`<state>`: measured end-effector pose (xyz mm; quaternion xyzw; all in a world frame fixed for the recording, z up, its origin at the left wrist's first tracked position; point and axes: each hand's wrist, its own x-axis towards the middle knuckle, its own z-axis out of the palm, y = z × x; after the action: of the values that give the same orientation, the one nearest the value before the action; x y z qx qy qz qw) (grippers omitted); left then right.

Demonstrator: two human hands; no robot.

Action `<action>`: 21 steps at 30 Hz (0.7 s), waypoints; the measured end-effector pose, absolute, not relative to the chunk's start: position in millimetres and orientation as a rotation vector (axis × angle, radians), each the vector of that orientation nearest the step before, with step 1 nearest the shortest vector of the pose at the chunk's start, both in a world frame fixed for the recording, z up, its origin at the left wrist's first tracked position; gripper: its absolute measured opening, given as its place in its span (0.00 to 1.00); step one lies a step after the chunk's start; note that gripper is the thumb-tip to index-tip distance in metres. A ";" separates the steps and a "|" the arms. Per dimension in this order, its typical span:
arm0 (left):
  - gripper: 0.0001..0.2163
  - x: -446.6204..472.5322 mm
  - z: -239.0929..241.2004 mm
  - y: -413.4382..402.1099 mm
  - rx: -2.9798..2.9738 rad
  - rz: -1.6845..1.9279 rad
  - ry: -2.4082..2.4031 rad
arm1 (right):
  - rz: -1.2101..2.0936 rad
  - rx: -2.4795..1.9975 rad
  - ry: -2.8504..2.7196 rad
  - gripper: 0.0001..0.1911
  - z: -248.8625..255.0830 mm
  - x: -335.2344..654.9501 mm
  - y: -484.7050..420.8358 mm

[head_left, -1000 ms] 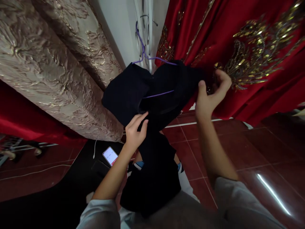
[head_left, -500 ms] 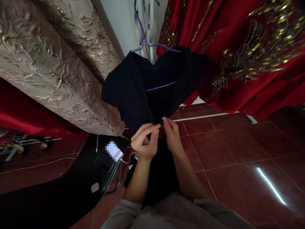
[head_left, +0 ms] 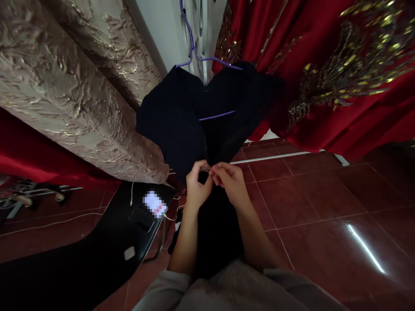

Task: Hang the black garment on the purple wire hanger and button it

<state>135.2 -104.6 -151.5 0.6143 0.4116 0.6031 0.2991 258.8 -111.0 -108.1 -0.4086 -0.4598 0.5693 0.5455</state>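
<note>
A dark navy garment (head_left: 171,116) with a front opening hangs on a purple hanger (head_left: 220,61). The hanger's bottom bar shows inside the neckline. My left hand (head_left: 197,188) is closed at the garment's front, where the two edges come together, its thumb and index finger curved towards each other. Touching it from the other side, my right hand (head_left: 231,183) pinches at the same spot. Both hands' fingertips meet on the front edges. Whatever small part lies between them is hidden by the fingers.
Textured beige-gold fabric (head_left: 97,108) hangs on the left, red fabric with gold sequins (head_left: 324,108) on the right. A black table (head_left: 81,263) at lower left bears a lit phone (head_left: 155,204) with a cable and a small white object (head_left: 129,253). Below is red tiled floor (head_left: 311,203).
My left hand has turned more upright, its fingers curling at the garment's edge. My right hand has shifted slightly left and its fingers have bent inwards. The garment has barely moved.
</note>
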 end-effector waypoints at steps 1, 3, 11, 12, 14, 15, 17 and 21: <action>0.06 135.5 -151.1 -103.3 1.610 1.627 1.112 | 1.360 -0.964 -1.135 0.13 -104.0 260.2 -107.2; 0.03 138.1 -151.2 -98.8 1.549 1.679 1.125 | 1.381 -0.945 -1.217 0.14 -90.8 263.4 -95.1; 0.06 160.6 -179.9 -59.0 1.762 1.527 1.297 | 1.057 -0.793 -1.179 0.15 21.2 266.5 -1.9; 0.06 161.0 -176.8 -55.6 1.810 1.477 1.264 | 1.022 -0.799 -1.190 0.15 28.9 265.5 5.1; 0.05 157.3 -157.7 -50.6 1.914 1.404 1.122 | 1.005 -0.822 -1.250 0.15 33.4 264.1 11.5; 0.04 153.4 -141.8 -48.5 1.950 1.400 1.042 | 1.014 -0.837 -1.282 0.15 31.4 263.9 11.6; 0.06 142.9 -101.0 -43.0 1.980 1.524 0.901 | 1.031 -0.845 -1.316 0.16 24.4 264.7 8.3; 0.13 125.3 -22.6 -21.5 2.041 1.960 0.948 | 0.999 -0.741 -1.372 0.15 16.6 267.0 2.6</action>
<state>125.3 -21.5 -22.6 0.6819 0.3165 0.6547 0.0787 267.0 2.6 16.6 -0.3196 -0.5921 0.4311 0.6012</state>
